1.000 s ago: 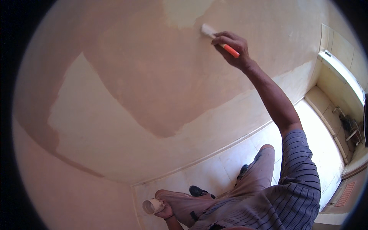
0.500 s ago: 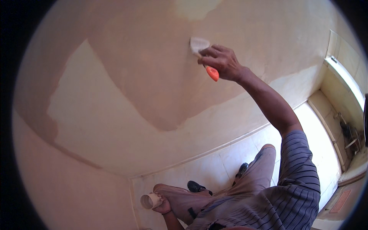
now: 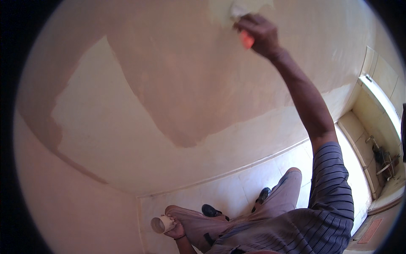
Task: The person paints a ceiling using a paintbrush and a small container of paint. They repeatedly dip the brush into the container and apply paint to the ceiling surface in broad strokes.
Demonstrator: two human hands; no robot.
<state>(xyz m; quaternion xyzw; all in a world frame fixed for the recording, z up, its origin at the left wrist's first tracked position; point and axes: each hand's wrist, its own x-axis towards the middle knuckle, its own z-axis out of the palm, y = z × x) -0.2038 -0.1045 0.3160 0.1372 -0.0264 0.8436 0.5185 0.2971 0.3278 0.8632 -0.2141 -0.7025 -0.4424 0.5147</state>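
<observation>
Stretched far up the wall, my right hand (image 3: pixel 261 34) grips a wide paintbrush (image 3: pixel 239 10) with pale bristles and an orange handle end. Its bristles meet the wall at the lower edge of a pale patch; motion blurs them a little. Much of the wall (image 3: pixel 177 84) carries a darker pinkish-brown coat with ragged edges, while lighter areas show at the left and along the bottom. Low by my left knee, my left hand (image 3: pixel 175 228) is wrapped round a cream cylindrical container (image 3: pixel 162 224). The container is tilted with its mouth toward the wall, and its contents cannot be made out.
Pale floor tiles (image 3: pixel 228 191) run along the wall's base under my legs and dark shoes. At the right is a recess with pipes (image 3: pixel 382 163) below a bright white ledge (image 3: pixel 382 99). Another wall (image 3: pixel 76 199) meets this one at the left corner.
My right hand has moved the paintbrush up and slightly right along the wall, to the pale patch near the top. My left hand keeps its hold on the container.
</observation>
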